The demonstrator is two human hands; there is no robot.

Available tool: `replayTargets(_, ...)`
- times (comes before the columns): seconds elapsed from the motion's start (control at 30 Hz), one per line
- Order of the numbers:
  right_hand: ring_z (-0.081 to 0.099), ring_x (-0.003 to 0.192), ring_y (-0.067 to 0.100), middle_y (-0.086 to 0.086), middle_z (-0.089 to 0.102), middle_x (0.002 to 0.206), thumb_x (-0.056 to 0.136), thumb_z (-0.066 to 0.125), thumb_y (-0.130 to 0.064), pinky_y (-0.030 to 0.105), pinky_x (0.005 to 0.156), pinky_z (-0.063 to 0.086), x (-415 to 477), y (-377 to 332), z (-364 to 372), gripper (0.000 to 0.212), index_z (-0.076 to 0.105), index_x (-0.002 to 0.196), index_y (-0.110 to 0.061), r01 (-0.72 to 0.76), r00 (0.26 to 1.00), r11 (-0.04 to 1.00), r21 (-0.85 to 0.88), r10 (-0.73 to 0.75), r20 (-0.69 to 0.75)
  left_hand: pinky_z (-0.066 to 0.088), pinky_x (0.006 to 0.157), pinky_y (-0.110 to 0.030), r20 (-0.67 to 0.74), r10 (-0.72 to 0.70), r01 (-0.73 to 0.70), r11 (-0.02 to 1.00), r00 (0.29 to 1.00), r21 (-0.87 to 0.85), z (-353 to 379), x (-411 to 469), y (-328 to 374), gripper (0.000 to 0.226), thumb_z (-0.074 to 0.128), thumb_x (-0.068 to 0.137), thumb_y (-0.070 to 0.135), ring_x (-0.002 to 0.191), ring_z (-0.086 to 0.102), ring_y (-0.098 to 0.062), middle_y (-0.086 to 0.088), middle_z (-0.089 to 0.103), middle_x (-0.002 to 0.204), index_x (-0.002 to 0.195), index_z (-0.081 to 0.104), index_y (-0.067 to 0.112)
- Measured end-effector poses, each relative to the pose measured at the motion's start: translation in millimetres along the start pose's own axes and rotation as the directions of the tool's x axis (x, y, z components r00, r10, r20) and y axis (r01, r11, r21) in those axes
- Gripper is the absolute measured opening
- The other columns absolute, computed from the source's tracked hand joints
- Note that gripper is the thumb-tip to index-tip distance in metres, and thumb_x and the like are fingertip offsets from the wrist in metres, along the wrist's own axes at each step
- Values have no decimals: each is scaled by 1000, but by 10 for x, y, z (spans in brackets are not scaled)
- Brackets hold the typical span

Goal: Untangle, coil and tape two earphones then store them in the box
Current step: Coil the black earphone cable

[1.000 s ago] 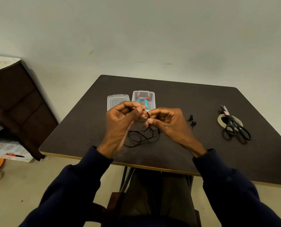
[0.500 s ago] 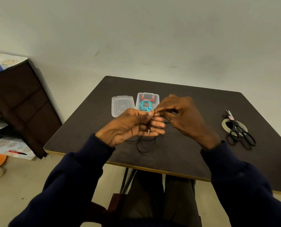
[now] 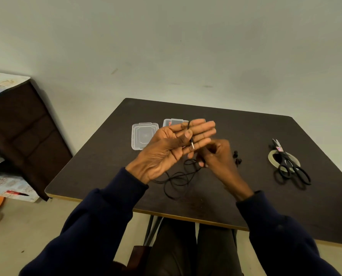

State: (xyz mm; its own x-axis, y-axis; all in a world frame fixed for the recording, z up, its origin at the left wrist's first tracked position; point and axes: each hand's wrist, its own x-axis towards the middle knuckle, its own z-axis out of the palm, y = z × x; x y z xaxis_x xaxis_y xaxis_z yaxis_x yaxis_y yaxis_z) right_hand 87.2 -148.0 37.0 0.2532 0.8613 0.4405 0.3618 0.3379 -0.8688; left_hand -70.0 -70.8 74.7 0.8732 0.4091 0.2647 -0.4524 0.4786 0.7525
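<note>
Over the table (image 3: pixel 246 132), black earphone cable (image 3: pixel 189 125) pinned by thumb across straight, pressed-together fingers of left hand (image 3: pixel 170 150); plug (image 3: pixel 192 145) lengthwise far-to-near, tip pointing near. Also pinched in curled right hand (image 3: pixel 216 158), slack looped on table.

The left hand (image 3: pixel 170 150) is held flat, its thumb pinning the black earphone (image 3: pixel 192 144) wire across the fingers (image 3: pixel 204 129). The right hand (image 3: pixel 219 159), at 4 o'clock from it, pinches the wire. Loops lie on the counter (image 3: pixel 246 132). Scissors (image 3: pixel 291 166) rest on tape (image 3: pixel 270 157) at 3 o'clock.
</note>
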Motion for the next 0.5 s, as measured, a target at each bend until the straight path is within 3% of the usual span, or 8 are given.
replayTargets(0.1, 52, 44, 12, 8, 75, 74, 106, 51, -12, 21, 46, 43, -101, 16, 93, 26, 75, 97, -10, -3, 998, 999, -37, 5, 59, 48, 107, -42, -70, 101, -99, 994, 992, 36, -16, 81, -41, 41, 39, 100, -8, 133, 52, -39, -28, 51, 143, 141, 41, -12)
replayTargets(0.2, 59, 46, 13, 2, 75, 76, 107, 50, -17, 25, 49, 49, -174, 15, 113, 25, 72, 114, -11, 75, 989, 979, -187, -49, 140, 49, 106, -41, -122, 167, -162, 985, 978, 52, -48, 151, -82, 40, 38, 100, -12, 132, 53, -39, -29, 52, 142, 140, 42, -14)
replayTargets(0.37, 63, 55, 5, -4, 73, 74, 107, 49, -16, 18, 54, 46, -161, 33, -7, 27, 73, 95, -8, 159, 986, 910, -382, -128, 105, 49, 106, -35, -127, 97, -95, 995, 987, 20, -29, 208, -86, 46, 39, 98, -15, 132, 54, -39, -27, 53, 142, 144, 37, -11)
replayTargets(0.5, 63, 60, -3, -16, 69, 70, 100, 54, 5, 9, 60, 42, 1, 20, -181, 27, 73, 87, -9, 161, 983, 888, -430, -181, -7, 51, 98, -27, -17, -11, 12, 996, 1000, 88, -12, 188, -66, 56, 39, 95, -16, 123, 62, -30, -19, 59, 139, 149, 29, -5)
